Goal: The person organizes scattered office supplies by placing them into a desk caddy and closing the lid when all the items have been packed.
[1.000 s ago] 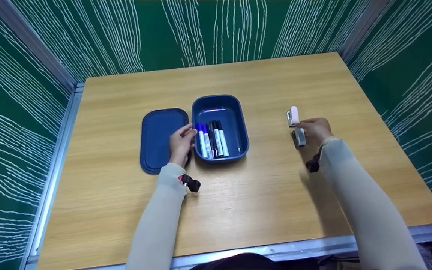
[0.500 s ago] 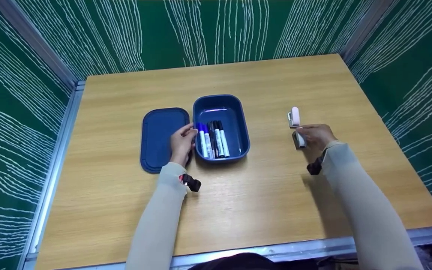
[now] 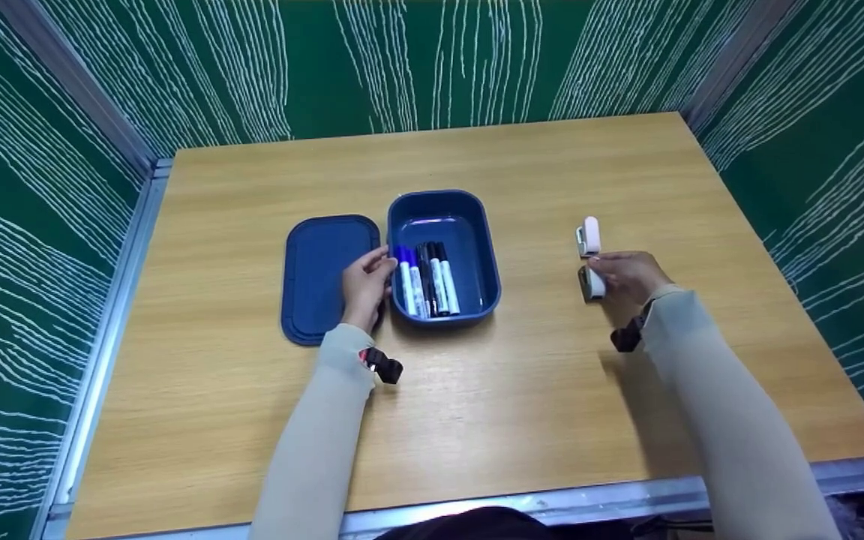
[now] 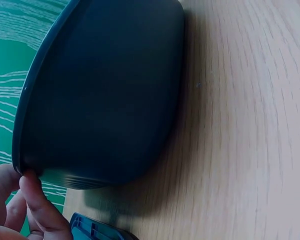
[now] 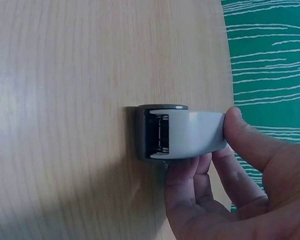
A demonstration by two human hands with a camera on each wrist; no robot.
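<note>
A blue box without its lid stands mid-table, with several white-bodied markers lying side by side in it. My left hand pinches the rim at its left side between thumb and fingertips. At the right, a small hole punch with a pale grey lever and dark base is held by my right hand. The thumb lies against the lever's end and fingers reach along its side. Just behind it stands a pink hole punch.
The dark blue lid lies flat left of the box, partly under my left hand. Green walls with white streaks border the table at the back and both sides. A metal rail runs along the front edge.
My right hand has come slightly nearer to me, away from the pink hole punch. The grey hole punch has shifted and turned slightly left. My left hand stays at the box rim.
</note>
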